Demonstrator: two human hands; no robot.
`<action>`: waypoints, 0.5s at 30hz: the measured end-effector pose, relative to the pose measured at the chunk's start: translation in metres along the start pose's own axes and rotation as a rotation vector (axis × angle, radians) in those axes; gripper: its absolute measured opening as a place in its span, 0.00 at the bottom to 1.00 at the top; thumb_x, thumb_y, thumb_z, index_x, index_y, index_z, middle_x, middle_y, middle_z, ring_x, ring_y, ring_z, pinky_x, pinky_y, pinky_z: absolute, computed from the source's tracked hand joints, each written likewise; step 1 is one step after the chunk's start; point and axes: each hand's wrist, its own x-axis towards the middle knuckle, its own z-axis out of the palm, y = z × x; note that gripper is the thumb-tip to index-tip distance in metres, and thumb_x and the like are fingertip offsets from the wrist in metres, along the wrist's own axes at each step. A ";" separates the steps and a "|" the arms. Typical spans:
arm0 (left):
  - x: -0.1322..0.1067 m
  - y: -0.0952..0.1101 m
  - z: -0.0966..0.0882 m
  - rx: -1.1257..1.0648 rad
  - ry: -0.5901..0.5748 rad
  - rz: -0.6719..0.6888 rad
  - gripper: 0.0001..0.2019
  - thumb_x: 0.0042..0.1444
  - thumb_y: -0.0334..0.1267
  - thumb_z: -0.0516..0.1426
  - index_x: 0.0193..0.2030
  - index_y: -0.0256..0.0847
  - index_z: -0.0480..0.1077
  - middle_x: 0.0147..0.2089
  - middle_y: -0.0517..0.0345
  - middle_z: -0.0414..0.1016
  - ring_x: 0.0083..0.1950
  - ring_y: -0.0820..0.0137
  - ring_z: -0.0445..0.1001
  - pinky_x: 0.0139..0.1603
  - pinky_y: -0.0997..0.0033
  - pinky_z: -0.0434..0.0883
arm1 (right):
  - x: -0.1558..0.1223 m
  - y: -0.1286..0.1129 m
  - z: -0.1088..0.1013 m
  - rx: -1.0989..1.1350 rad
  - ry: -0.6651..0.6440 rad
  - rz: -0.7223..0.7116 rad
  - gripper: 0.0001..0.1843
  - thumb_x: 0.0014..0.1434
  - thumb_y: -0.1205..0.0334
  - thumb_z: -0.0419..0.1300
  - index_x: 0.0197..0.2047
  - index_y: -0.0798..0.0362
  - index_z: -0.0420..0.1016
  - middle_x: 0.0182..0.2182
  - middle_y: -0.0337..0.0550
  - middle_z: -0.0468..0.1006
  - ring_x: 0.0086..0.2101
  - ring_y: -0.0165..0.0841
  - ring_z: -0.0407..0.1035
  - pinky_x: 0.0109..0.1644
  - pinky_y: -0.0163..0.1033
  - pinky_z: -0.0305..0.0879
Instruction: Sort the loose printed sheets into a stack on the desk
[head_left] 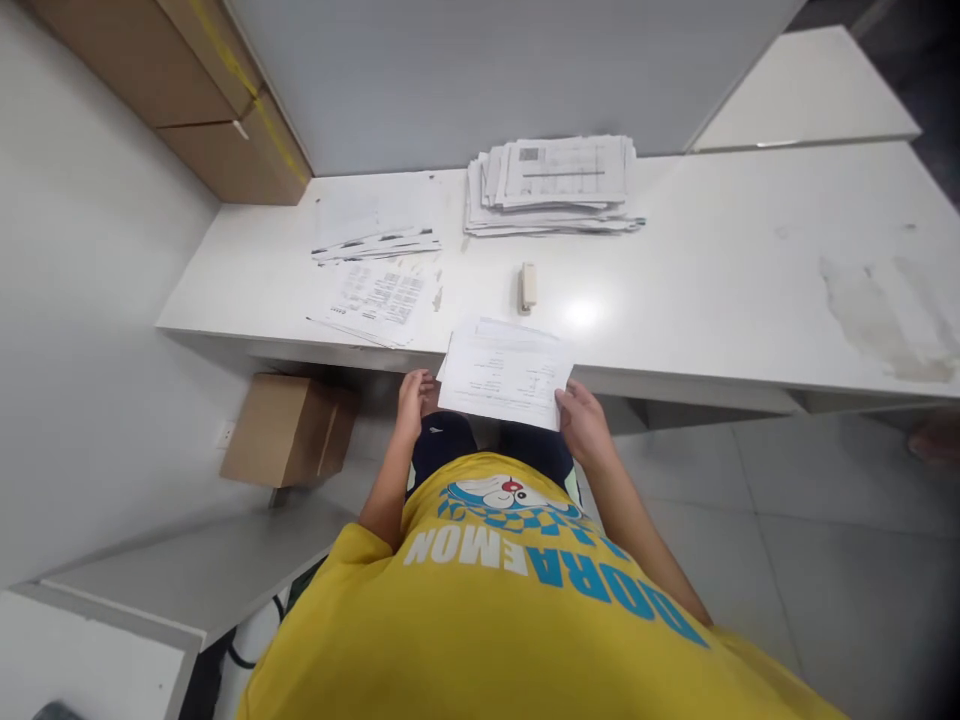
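Note:
Printed paper sheets [504, 375], at least two lying slightly askew, are held over the near edge of the white desk [675, 320]. My right hand [585, 425] grips their right edge between thumb and fingers. Just off the left edge of the sheets is my left hand [414, 402], its fingers loosely bent and apart, holding nothing. A small cream-coloured stapler [528, 287] stands on the desk beyond the sheets.
A thick stack of printed papers [566, 185] lies against the back panel. Further left are spread loose sheets [382, 295]. Cardboard boxes [247, 150] are piled at the desk's back left corner, and another cardboard box [266, 430] sits under the desk.

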 end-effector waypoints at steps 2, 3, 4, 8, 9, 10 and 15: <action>0.004 0.001 -0.002 -0.105 -0.271 -0.157 0.22 0.55 0.56 0.60 0.45 0.39 0.72 0.41 0.53 0.76 0.36 0.72 0.72 0.30 0.75 0.63 | 0.005 -0.007 -0.011 -0.062 0.032 0.003 0.25 0.46 0.50 0.70 0.47 0.47 0.75 0.40 0.43 0.83 0.46 0.45 0.76 0.50 0.50 0.74; 0.004 0.002 -0.001 -0.125 -0.371 -0.182 0.24 0.51 0.56 0.63 0.46 0.40 0.72 0.41 0.54 0.76 0.34 0.73 0.72 0.30 0.76 0.62 | 0.006 -0.011 -0.017 -0.105 0.038 0.007 0.26 0.46 0.50 0.70 0.49 0.47 0.74 0.40 0.43 0.82 0.45 0.45 0.76 0.50 0.51 0.73; 0.002 0.003 0.001 -0.130 -0.436 -0.184 0.24 0.48 0.55 0.66 0.45 0.40 0.72 0.39 0.56 0.76 0.33 0.74 0.71 0.29 0.76 0.61 | 0.008 -0.014 -0.021 -0.151 0.041 0.009 0.27 0.47 0.49 0.69 0.50 0.47 0.74 0.39 0.43 0.82 0.45 0.45 0.77 0.49 0.51 0.73; -0.006 0.005 0.016 -0.052 -0.482 -0.113 0.22 0.42 0.53 0.69 0.31 0.39 0.69 0.27 0.65 0.70 0.28 0.77 0.65 0.29 0.77 0.60 | 0.008 -0.024 -0.031 -0.301 0.060 -0.026 0.25 0.50 0.48 0.67 0.50 0.48 0.74 0.39 0.44 0.82 0.44 0.43 0.76 0.51 0.51 0.71; -0.007 0.005 0.019 -0.017 -0.475 -0.098 0.22 0.42 0.53 0.69 0.28 0.39 0.68 0.25 0.65 0.69 0.27 0.77 0.63 0.28 0.77 0.59 | 0.008 -0.026 -0.032 -0.318 0.062 -0.043 0.25 0.50 0.48 0.66 0.50 0.48 0.74 0.39 0.44 0.82 0.44 0.43 0.76 0.51 0.50 0.71; -0.008 0.005 0.021 0.021 -0.465 -0.088 0.22 0.42 0.54 0.69 0.26 0.38 0.67 0.24 0.65 0.68 0.26 0.77 0.63 0.28 0.77 0.58 | 0.007 -0.027 -0.032 -0.328 0.057 -0.058 0.24 0.51 0.48 0.66 0.50 0.48 0.75 0.40 0.44 0.82 0.44 0.43 0.76 0.52 0.50 0.70; -0.010 0.006 0.023 0.167 -0.392 -0.098 0.27 0.53 0.64 0.58 0.27 0.37 0.73 0.24 0.57 0.72 0.29 0.69 0.70 0.32 0.70 0.64 | 0.009 -0.026 -0.034 -0.328 0.037 -0.044 0.23 0.51 0.48 0.65 0.49 0.48 0.75 0.39 0.44 0.82 0.42 0.41 0.76 0.50 0.48 0.70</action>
